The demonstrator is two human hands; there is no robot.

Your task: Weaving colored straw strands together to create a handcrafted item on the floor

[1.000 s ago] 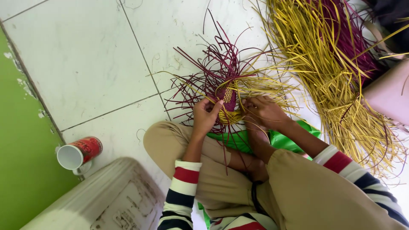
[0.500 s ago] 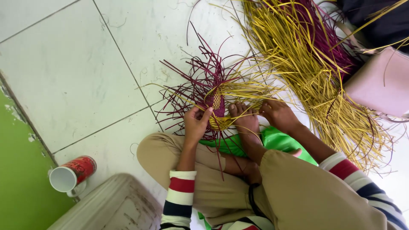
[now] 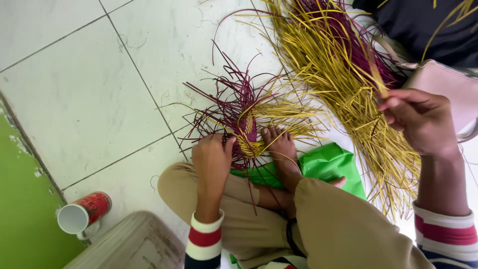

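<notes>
Down on the white tiled floor (image 3: 99, 89), the small woven piece of maroon and yellow straw strips (image 3: 247, 130) sits pinned under a bare foot (image 3: 282, 149). Left hand (image 3: 213, 158) has its fingers curled onto the weave's edge. Right hand (image 3: 420, 119) is up over the big loose pile of yellow and maroon straw (image 3: 343, 65), fingers pinched shut on one yellow strip (image 3: 374, 72). Green plastic bag (image 3: 328, 167) lies just beside the foot.

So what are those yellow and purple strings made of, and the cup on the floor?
The yellow strips and maroon strips look like dyed, dried plant fibre, maybe reed or palm leaf: thin, flat, stiff enough to spring outward, matte. The small woven piece under the left hand is the same stuff. The right hand pinches one yellow strip. The tipped red cup looks like paper or glazed ceramic; I can't tell which.
</notes>
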